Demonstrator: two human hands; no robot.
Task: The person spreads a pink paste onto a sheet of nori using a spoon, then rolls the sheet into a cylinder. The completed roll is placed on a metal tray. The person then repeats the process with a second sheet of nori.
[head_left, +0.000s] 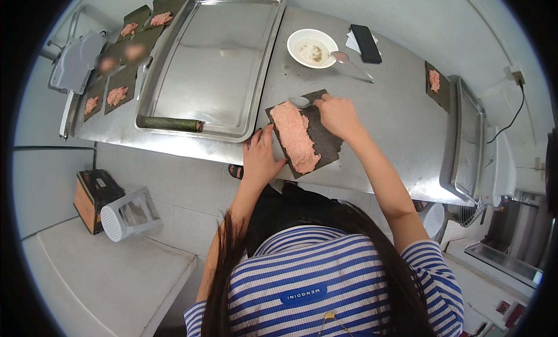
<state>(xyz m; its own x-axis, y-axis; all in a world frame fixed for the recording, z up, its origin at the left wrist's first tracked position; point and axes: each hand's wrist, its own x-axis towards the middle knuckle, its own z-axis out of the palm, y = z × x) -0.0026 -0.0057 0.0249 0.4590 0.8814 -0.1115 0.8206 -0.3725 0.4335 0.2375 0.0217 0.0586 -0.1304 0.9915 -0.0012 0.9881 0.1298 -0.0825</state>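
On the steel table in front of me lies a dark green seaweed sheet (pixel 326 140). A thick band of pink minced-meat paste (pixel 295 138) covers its left part, while the right part is bare. My right hand (pixel 338 116) is closed round the handle of a metal spoon (pixel 299 102), whose bowl is at the paste's far end. At the sheet's near left edge, my left hand (pixel 263 158) lies with its fingers spread, thumb by the lower corner. Left of it, a rolled seaweed roll (pixel 171 124) rests along the near edge of a large steel tray (pixel 256 93).
A white bowl (pixel 294 37) with liquid stands beyond the sheet, another spoon (pixel 360 71) beside it. Near them lies a black phone (pixel 365 44). Several seaweed pieces with pink paste (pixel 117 95) sit far left. At right are another topped piece (pixel 434 81) and a second tray (pixel 468 142).
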